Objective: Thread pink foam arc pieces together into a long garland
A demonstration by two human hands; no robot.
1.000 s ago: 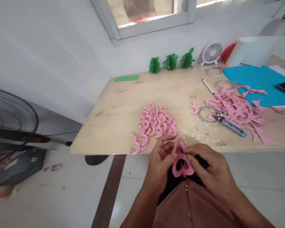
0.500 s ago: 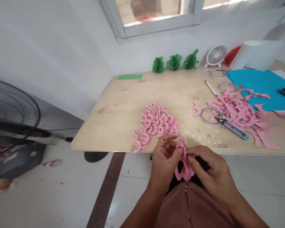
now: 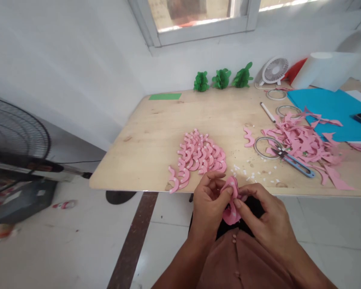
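Observation:
Between my hands, just in front of the table's near edge, is a bundle of curved pink paper cutouts with small white squares on them. My left hand pinches its upper part between thumb and fingers. My right hand grips its right side with thumb and forefinger. Behind my left hand a heap of wavy pink cutouts, dotted with white bits, lies on the table. One more pink cutout lies apart to the right of the heap.
On the wooden table, right, are pink paper scraps, blue-handled scissors, tape rolls, a white pen and blue sheets. Green paper shapes and a small white fan stand along the wall. A floor fan stands left.
The lower loops of the pink bundle have drawn together and turned, so the bundle looks more compact. Both hands keep hold in nearly the same place.

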